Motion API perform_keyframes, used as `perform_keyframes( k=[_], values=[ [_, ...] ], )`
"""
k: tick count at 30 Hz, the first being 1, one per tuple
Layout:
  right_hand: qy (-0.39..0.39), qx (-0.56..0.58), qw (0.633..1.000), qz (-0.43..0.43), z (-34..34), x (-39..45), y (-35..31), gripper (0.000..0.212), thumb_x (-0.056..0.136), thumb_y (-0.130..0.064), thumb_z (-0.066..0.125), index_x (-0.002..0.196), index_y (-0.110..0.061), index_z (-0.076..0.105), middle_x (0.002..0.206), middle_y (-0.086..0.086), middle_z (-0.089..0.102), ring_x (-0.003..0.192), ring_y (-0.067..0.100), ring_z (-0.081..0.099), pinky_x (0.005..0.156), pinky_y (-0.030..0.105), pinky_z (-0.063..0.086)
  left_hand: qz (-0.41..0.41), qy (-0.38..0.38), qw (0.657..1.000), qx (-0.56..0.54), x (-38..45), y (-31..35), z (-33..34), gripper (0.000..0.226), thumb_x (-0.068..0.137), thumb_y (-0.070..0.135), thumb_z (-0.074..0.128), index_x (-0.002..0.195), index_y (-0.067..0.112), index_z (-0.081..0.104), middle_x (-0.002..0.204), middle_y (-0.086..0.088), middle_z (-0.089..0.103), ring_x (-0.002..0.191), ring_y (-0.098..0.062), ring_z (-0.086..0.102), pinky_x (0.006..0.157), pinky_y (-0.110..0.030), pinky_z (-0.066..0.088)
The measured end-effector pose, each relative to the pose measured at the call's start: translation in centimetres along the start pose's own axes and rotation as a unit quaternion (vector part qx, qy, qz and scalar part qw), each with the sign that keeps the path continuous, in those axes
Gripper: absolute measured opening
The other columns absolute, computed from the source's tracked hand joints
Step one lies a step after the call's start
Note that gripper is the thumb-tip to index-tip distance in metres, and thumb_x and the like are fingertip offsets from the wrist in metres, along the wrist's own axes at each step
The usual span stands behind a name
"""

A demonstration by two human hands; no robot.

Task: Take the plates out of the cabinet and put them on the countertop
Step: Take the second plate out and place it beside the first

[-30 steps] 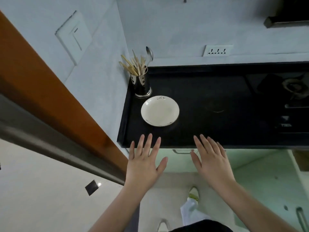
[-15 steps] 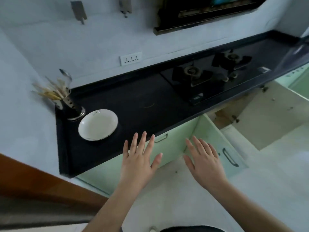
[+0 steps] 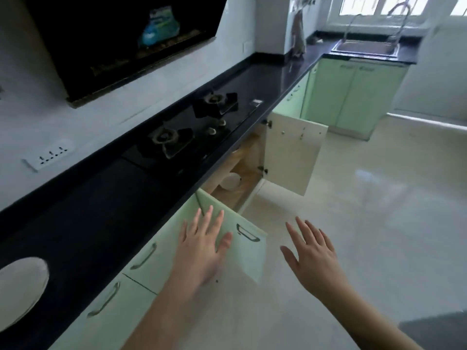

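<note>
A white plate [image 3: 21, 286] lies on the black countertop [image 3: 96, 210] at the far left. Under the stove the cabinet [image 3: 242, 170] stands with both doors swung out, and a white plate [image 3: 230, 181] shows on its wooden shelf, partly hidden by the counter edge. My left hand [image 3: 202, 251] hovers with fingers spread in front of the near green door [image 3: 242, 246]. My right hand [image 3: 312, 256] is held out over the floor, fingers spread, holding nothing.
A two-burner gas stove [image 3: 192, 130] sits in the countertop, with a black range hood [image 3: 108, 39] above. The far cabinet door [image 3: 293, 152] sticks out into the walkway. A sink [image 3: 366, 48] is at the far end. Pale tiled floor [image 3: 379, 210] lies to the right.
My view has swung right along the counter, from the plate towards the open cabinet. Both hands stay spread and empty, now in front of the cabinet doors.
</note>
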State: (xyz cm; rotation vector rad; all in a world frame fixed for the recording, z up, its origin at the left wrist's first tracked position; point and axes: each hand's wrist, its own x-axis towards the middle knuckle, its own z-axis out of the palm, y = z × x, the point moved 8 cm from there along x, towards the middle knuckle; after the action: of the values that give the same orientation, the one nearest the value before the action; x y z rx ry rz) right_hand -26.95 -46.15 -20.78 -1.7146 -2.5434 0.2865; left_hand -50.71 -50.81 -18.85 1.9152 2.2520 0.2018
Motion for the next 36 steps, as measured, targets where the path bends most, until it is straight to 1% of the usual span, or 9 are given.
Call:
perform_keyframes(
  k=[5, 8, 11, 13, 20, 25, 29, 34, 36],
  values=[
    [0.003, 0.033, 0.997, 0.068, -1.1, 0.0, 7.6, 0.067, 0.097, -0.060, 0.013, 0.155, -0.030, 0.003, 0.165, -0.002, 0.001, 0.151, 0.018, -0.003, 0.120, 0.036, -0.003, 0.049, 0.002, 0.999, -0.009, 3.0, 7.5, 2.0, 0.082, 0.084, 0.075, -0.014, 0.156, 0.039, -0.001, 0.166, 0.009, -0.005, 0.151, -0.013, -0.012, 0.120, -0.039, -0.007],
    [0.008, 0.069, 0.992, 0.106, -1.8, 1.3, 10.4, 0.066, 0.098, -0.059, 0.017, 0.155, -0.029, 0.006, 0.165, -0.002, 0.004, 0.151, 0.018, 0.000, 0.120, 0.037, 0.002, 0.064, -0.018, 0.998, 0.001, 4.5, 9.9, 3.2, 0.083, 0.082, 0.077, -0.015, 0.156, 0.040, -0.004, 0.165, 0.011, -0.010, 0.150, -0.012, -0.017, 0.121, -0.041, -0.006],
    [0.022, 0.074, 0.989, 0.124, -2.5, 2.5, 12.2, 0.065, 0.098, -0.058, 0.018, 0.155, -0.029, 0.007, 0.165, -0.002, 0.006, 0.151, 0.018, 0.001, 0.120, 0.037, 0.003, 0.077, -0.024, 0.997, 0.013, 6.2, 10.6, 3.6, 0.080, 0.082, 0.077, -0.015, 0.153, 0.040, -0.009, 0.163, 0.012, -0.012, 0.149, -0.011, -0.018, 0.123, -0.043, -0.004],
    [0.026, 0.076, 0.987, 0.142, -2.7, 3.0, 13.5, 0.065, 0.098, -0.058, 0.018, 0.155, -0.030, 0.006, 0.165, -0.003, 0.005, 0.150, 0.017, 0.000, 0.120, 0.037, 0.003, 0.082, -0.028, 0.996, 0.026, 7.7, 10.5, 3.8, 0.079, 0.083, 0.078, -0.015, 0.152, 0.040, -0.012, 0.163, 0.012, -0.014, 0.149, -0.011, -0.019, 0.122, -0.042, -0.006],
    [0.029, 0.041, 0.980, 0.192, -3.5, 5.7, 16.8, 0.065, 0.099, -0.057, 0.018, 0.155, -0.029, 0.004, 0.165, -0.002, 0.003, 0.150, 0.018, -0.001, 0.120, 0.038, 0.002, 0.123, -0.031, 0.991, 0.032, 14.8, 11.8, 4.7, 0.084, 0.083, 0.078, -0.015, 0.156, 0.038, -0.005, 0.166, 0.009, -0.008, 0.151, -0.014, -0.014, 0.120, -0.042, -0.008],
    [0.033, 0.016, 0.975, 0.221, -3.7, 8.3, 17.9, 0.066, 0.098, -0.059, 0.016, 0.155, -0.029, 0.005, 0.165, -0.002, 0.003, 0.150, 0.018, 0.000, 0.120, 0.037, 0.001, 0.165, -0.047, 0.984, 0.040, 20.0, 12.8, 5.2, 0.083, 0.080, 0.078, -0.020, 0.153, 0.039, -0.012, 0.165, 0.009, -0.012, 0.150, -0.013, -0.019, 0.122, -0.043, -0.009],
    [0.038, 0.011, 0.968, 0.248, -3.4, 9.7, 18.9, 0.066, 0.097, -0.059, 0.016, 0.155, -0.029, 0.005, 0.165, -0.002, 0.004, 0.150, 0.018, -0.001, 0.119, 0.037, -0.002, 0.204, -0.061, 0.976, 0.046, 23.5, 13.9, 5.7, 0.083, 0.082, 0.077, -0.018, 0.155, 0.038, -0.007, 0.166, 0.009, -0.012, 0.149, -0.013, -0.020, 0.121, -0.042, -0.011],
    [0.026, 0.000, 0.970, 0.241, -3.1, 11.4, 20.3, 0.066, 0.097, -0.059, 0.014, 0.155, -0.030, 0.003, 0.165, -0.002, 0.001, 0.151, 0.018, -0.003, 0.117, 0.035, -0.007, 0.203, -0.063, 0.976, 0.040, 26.8, 16.1, 6.5, 0.075, 0.086, 0.075, -0.009, 0.150, 0.038, -0.022, 0.165, 0.009, -0.015, 0.149, -0.014, -0.022, 0.120, -0.043, -0.015],
    [0.027, 0.008, 0.971, 0.238, -3.2, 12.6, 21.9, 0.066, 0.097, -0.060, 0.015, 0.155, -0.030, 0.003, 0.165, -0.002, 0.002, 0.150, 0.017, -0.003, 0.117, 0.033, -0.007, 0.207, -0.069, 0.976, 0.019, 28.1, 17.9, 7.0, 0.077, 0.087, 0.074, -0.005, 0.152, 0.036, -0.022, 0.166, 0.008, -0.015, 0.149, -0.015, -0.020, 0.119, -0.042, -0.014]
  ],
)
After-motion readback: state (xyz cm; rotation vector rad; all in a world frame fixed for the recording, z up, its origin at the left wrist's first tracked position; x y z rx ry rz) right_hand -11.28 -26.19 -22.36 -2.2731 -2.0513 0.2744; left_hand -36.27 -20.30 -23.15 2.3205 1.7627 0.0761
